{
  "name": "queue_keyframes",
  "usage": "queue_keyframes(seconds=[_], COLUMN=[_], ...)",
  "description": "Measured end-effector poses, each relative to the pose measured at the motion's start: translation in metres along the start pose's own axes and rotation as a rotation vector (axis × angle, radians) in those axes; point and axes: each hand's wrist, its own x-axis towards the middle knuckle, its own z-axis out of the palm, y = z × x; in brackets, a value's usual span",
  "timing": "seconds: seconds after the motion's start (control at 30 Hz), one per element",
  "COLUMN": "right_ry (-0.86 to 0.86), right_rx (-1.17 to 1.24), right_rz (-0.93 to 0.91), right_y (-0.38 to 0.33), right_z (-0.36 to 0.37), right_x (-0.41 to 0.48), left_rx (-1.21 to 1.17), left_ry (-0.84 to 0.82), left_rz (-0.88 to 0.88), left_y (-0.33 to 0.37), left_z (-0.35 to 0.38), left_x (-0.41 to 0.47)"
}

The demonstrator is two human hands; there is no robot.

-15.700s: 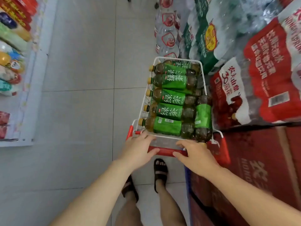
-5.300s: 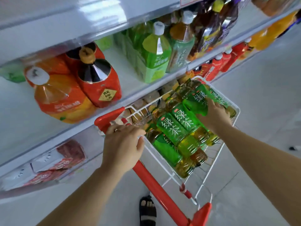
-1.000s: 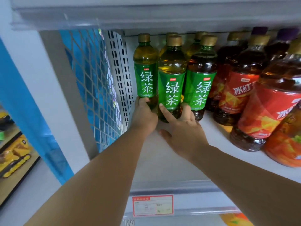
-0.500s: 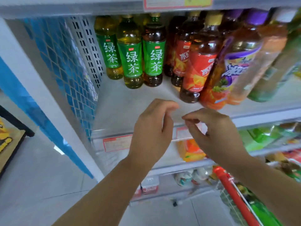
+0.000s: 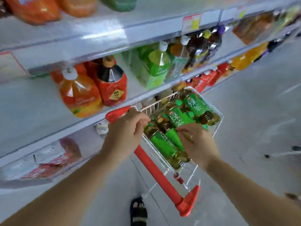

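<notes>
A white wire shopping cart [image 5: 218,126] with a red handle [image 5: 159,175] stands beside the shelf. Several green-label tea bottles [image 5: 179,118] lie in its basket. My left hand [image 5: 125,134] sits on the left end of the handle, fingers curled over it. Above the nearest bottles hovers my right hand [image 5: 197,144], fingers bent down toward a green bottle [image 5: 164,145]. Blur hides whether it holds that bottle.
Shelves [image 5: 97,38] run along the left with large orange [image 5: 78,93], red [image 5: 112,85] and green [image 5: 154,67] drink bottles. Grey tiled floor [image 5: 254,121] opens to the right. My sandalled foot [image 5: 138,211] is below the handle.
My view has swung down from the upper shelf of tea bottles to the cart. Both hands came down: the left onto the handle, the right over the bottles in the basket.
</notes>
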Motion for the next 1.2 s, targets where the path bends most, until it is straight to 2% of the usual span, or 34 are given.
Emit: queue_keyframes(seconds=[0.13,0.2,0.37,0.53,0.67,0.77,1.0,1.13,1.2], right_ry=[-0.043,-0.053,-0.143,-0.298,-0.285,-0.266,-0.252,-0.248,-0.176], right_rx=[-0.086,-0.135,-0.229,-0.338,-0.334,-0.336,-0.2,-0.065,0.097], right_rz=[0.237,0.291,0.372,0.334,0.313,0.318,0.336,0.407,0.428], right_y=[0.07,0.097,0.135,0.154,0.166,0.168,0.17,0.155,0.142], right_z=[0.004,0.005,0.008,0.021,0.031,0.037,0.02,-0.004,-0.012], right_x=[0.026,0.049,0.117,0.154,0.164,0.167,0.167,0.139,0.121], left_rx=[0.061,0.062,-0.022,0.039,-0.166,-0.245,-0.499,-0.599,-0.616], left_ry=[-0.105,-0.163,-0.36,-0.42,-0.257,-0.14,0.036,0.11,0.128], left_rz=[-0.078,-0.15,-0.428,-0.597,-0.777,-0.838,-1.082,-1.023,-0.887], left_y=[-0.008,-0.011,-0.005,0.011,0.018,0.021,0.022,0.025,0.032], left_z=[0.043,0.065,0.118,0.168,0.193,0.204,0.208,0.193,0.174], left_x=[0.021,0.035,0.063,0.087,0.1,0.106,0.112,0.101,0.094])
